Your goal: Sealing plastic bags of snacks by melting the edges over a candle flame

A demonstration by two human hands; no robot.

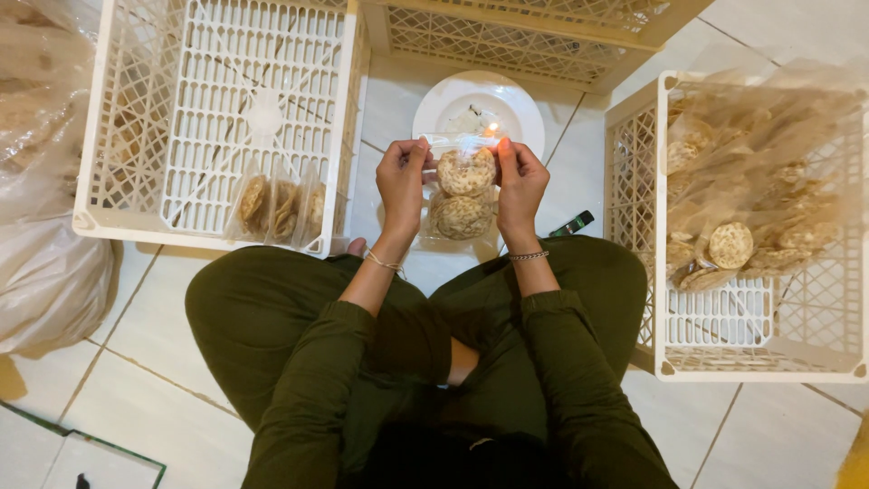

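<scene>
Both my hands hold up a clear plastic bag (pixel 463 195) with round brown crackers stacked inside. My left hand (pixel 402 186) pinches the bag's top left corner and my right hand (pixel 519 186) pinches its top right corner. The bag's open edge sits right beside a small candle flame (pixel 492 129) burning on a white plate (pixel 444 104) on the floor in front of me. I sit cross-legged in dark green clothes, a bracelet on each wrist.
A white plastic crate (pixel 136 118) at left holds a few packed cracker bags (pixel 276 206). Another crate (pixel 661 272) at right is full of packed crackers (pixel 731 244). A third crate (pixel 525 36) lies beyond. A lighter (pixel 572 223) rests on the tiles; a large plastic sack (pixel 41 263) stands far left.
</scene>
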